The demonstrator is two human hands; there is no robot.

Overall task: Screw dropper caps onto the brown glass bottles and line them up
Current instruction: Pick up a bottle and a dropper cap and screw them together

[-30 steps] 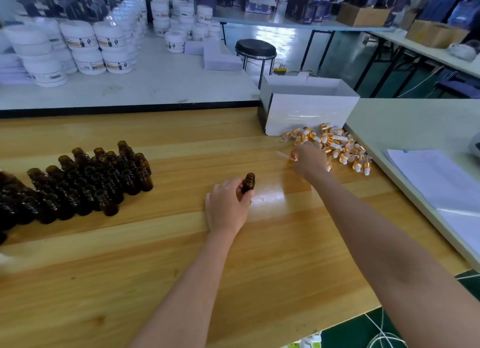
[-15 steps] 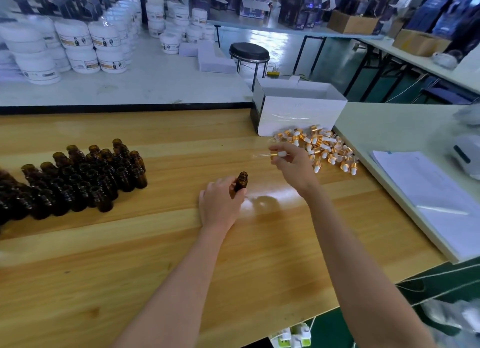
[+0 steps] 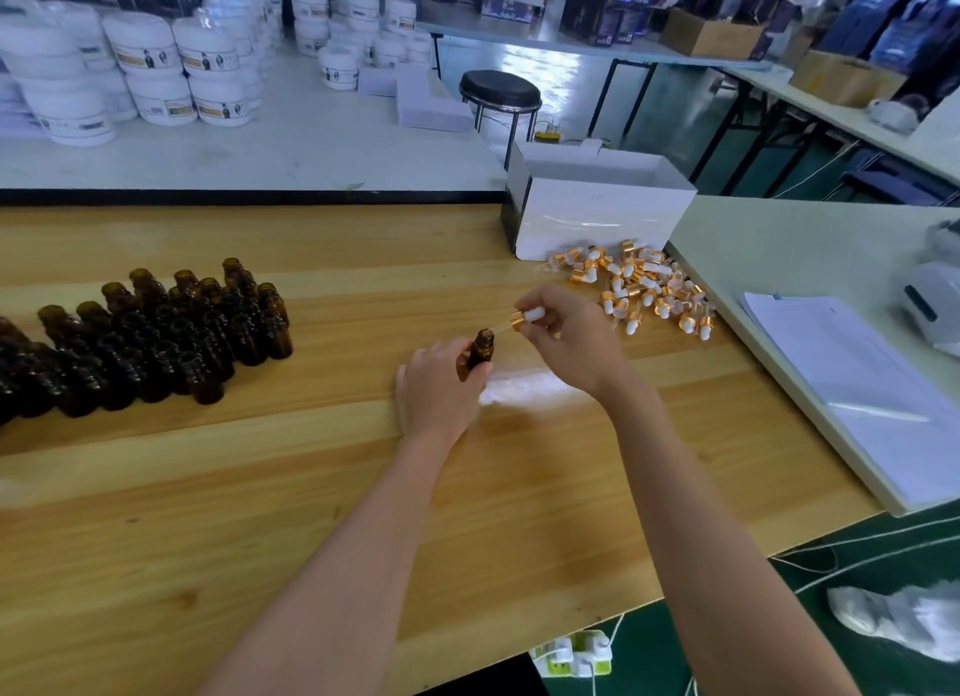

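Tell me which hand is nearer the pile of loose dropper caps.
Right. The right hand, pinching a cap, sits beside the pile; the left hand, gripping a brown bottle, lies farther left.

Worktop: you're looking down on a pale wooden table (image 3: 218, 513), its planks running left to right, with a bright glare patch near the middle.
Behind it: a white table (image 3: 270, 160) butts against the far edge, with a dark strip along the join.
Right side: a grey-green table (image 3: 789, 238) sits flush beside your wooden one.
Stool: a round black-topped stool (image 3: 500, 91) stands on metal legs just past the white table.
Floor: out there you get a pale, glossy floor (image 3: 571, 98) throwing back light; below your near edge it's dark green (image 3: 644, 659).
Far right: a folding table (image 3: 841, 111) on black legs carries a cardboard box (image 3: 711, 33).
Back: dark cartons (image 3: 597, 9) are stacked along what may be the wall, though it's too blurred to be sure.
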